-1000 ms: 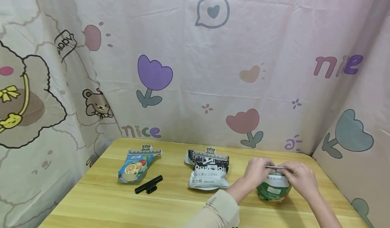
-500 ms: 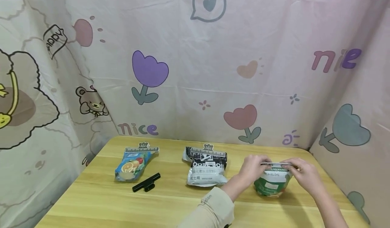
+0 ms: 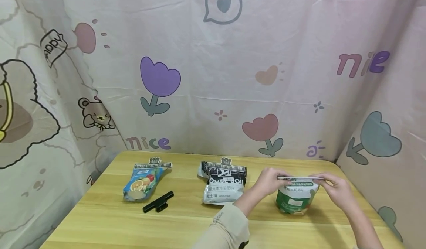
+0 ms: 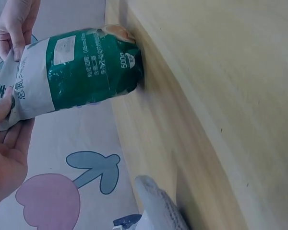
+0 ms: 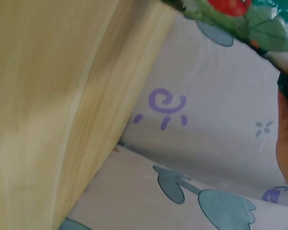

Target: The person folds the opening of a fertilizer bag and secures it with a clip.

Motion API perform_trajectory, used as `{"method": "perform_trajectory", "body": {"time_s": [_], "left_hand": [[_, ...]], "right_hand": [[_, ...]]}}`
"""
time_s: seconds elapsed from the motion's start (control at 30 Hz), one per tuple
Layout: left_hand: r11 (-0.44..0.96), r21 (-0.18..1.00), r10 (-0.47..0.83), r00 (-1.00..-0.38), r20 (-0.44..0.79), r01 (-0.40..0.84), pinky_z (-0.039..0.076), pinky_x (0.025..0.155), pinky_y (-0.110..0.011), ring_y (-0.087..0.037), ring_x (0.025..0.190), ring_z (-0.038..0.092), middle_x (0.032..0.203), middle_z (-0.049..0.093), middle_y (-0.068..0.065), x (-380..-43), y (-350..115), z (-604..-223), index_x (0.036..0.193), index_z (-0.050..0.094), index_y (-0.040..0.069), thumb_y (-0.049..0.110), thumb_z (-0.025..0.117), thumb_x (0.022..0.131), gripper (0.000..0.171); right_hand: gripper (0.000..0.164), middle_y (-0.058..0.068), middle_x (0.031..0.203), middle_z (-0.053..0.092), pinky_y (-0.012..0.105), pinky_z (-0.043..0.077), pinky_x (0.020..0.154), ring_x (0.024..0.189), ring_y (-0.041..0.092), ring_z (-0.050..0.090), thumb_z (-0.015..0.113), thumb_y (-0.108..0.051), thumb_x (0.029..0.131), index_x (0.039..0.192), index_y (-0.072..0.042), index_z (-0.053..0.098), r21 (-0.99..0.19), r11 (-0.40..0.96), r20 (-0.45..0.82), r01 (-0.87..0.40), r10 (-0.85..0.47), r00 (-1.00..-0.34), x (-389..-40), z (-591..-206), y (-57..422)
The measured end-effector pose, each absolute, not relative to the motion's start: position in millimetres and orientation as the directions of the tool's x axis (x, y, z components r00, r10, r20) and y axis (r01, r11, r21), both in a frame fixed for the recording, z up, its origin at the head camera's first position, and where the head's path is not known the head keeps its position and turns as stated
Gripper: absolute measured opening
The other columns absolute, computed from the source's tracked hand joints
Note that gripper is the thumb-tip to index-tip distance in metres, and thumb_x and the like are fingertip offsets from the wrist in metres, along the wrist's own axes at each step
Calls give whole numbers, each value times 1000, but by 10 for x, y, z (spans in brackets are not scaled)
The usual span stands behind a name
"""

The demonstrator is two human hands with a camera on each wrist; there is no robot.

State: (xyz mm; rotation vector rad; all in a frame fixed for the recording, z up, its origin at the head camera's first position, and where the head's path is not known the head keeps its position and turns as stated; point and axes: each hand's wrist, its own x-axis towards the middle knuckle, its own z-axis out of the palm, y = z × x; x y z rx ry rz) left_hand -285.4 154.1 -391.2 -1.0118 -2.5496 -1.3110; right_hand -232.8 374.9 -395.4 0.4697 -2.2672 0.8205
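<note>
A green and white bag (image 3: 294, 201) printed with 500g stands upright on the table at the right. My left hand (image 3: 269, 182) pinches one end of its top edge. At the other end, my right hand (image 3: 337, 190) pinches the same edge between thumb and fingers. The edge is stretched flat between them. In the left wrist view the thumb of the left hand (image 4: 9, 158) presses on the bag's white top. Only the bag's lower side and part of a hand show in the right wrist view.
A blue fruit-print bag (image 3: 141, 184) wears a piano-keyboard clip (image 3: 153, 165). Right of it, a black and silver bag (image 3: 224, 191) has a similar clip (image 3: 226, 167). A loose black clip (image 3: 158, 202) lies in front of the blue bag. Printed curtains surround the wooden table (image 3: 133, 230).
My hands have spread apart along the bag's top edge, which now looks wider and flatter. The head view has shifted slightly. The other bags and the black clip have stayed put.
</note>
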Motion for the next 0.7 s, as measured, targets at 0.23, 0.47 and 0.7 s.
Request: {"method": "perform_trajectory", "body": {"time_s": [0.23, 0.47, 0.7], "left_hand": [[391, 691, 460, -779, 425, 608, 42, 70, -7, 5, 84, 58, 90, 69, 9, -2812, 1561, -3960, 94, 74, 16, 20, 73, 76, 18], [443, 673, 438, -798, 414, 592, 41, 72, -7, 5, 85, 58, 89, 68, 11, -2776, 1587, -3953, 94, 74, 18, 21, 73, 76, 18], [598, 433, 522, -738, 428, 674, 39, 67, -7, 7, 78, 55, 85, 66, 18, -2764, 1588, -3829, 92, 74, 25, 25, 72, 80, 13]], "right_hand": [[24, -4, 85, 68, 3, 38, 73, 84, -12, 54, 66, 12, 76, 85, -9, 72, -450, 662, 755, -599, -76, -651, -2378, -4041, 3758], [18, 0, 86, 68, 22, 49, 69, 84, 7, 61, 68, 2, 77, 86, -14, 72, -398, 743, 696, -538, -138, -705, -2423, -4067, 3852], [25, 3, 80, 64, 48, 49, 68, 75, 29, 61, 66, 11, 70, 86, -8, 68, -69, 889, 595, -453, -328, -734, -2221, -3662, 3453]]}}
